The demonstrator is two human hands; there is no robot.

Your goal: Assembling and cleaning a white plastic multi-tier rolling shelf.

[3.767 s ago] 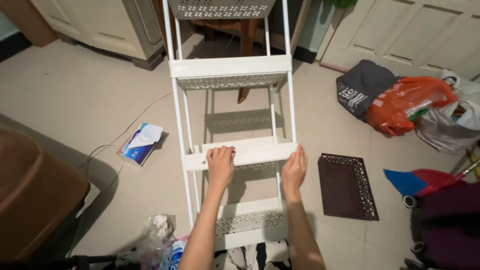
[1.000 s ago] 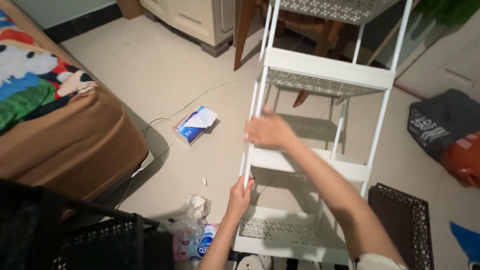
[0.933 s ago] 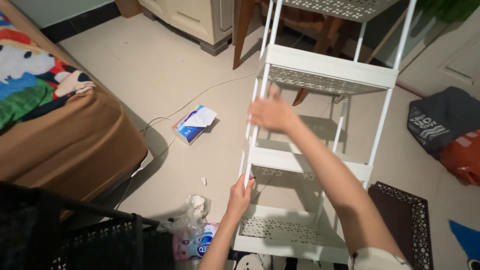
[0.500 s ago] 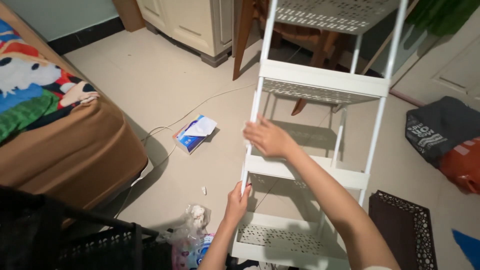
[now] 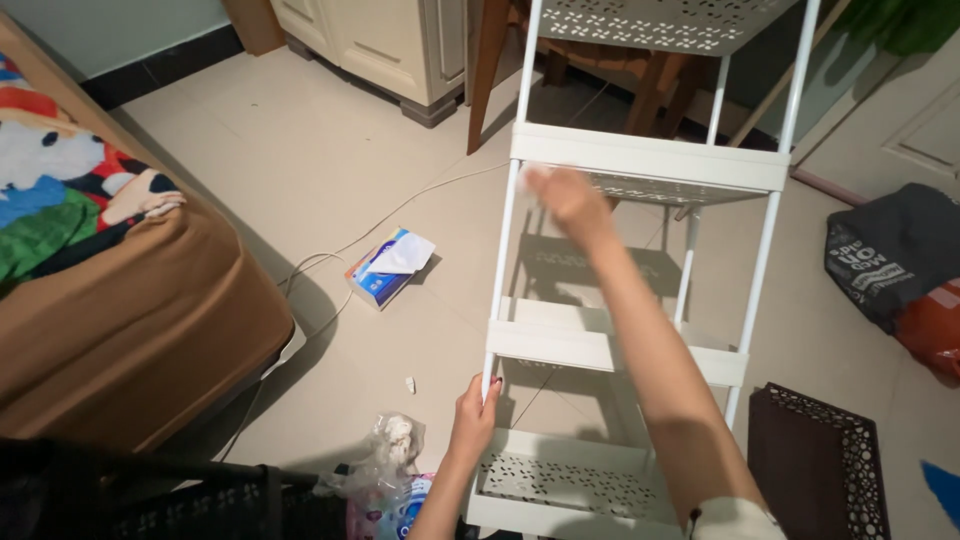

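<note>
white shelf rack (image 5: pixel 640 340): left hand (image 5: pixel 474 412) grip clasps lower post; right hand (image 5: pixel 563 195) blurred, grip unclear.

We see a white tiered rack (image 5: pixel 600 340) standing upright on the tiled floor (image 5: pixel 300 150), its perforated shelves joined by thin posts. Our left hand (image 5: pixel 474 415), at 6 o'clock, closes its fingers (image 5: pixel 484 388) around the front left post just below the middle shelf. Our right hand (image 5: pixel 565 195), blurred, lies against the front edge of the upper shelf near that post. A tissue box (image 5: pixel 388 268) lies at 9 o'clock of the rack, a dark perforated tray (image 5: pixel 815 460) at 4 o'clock.
</note>
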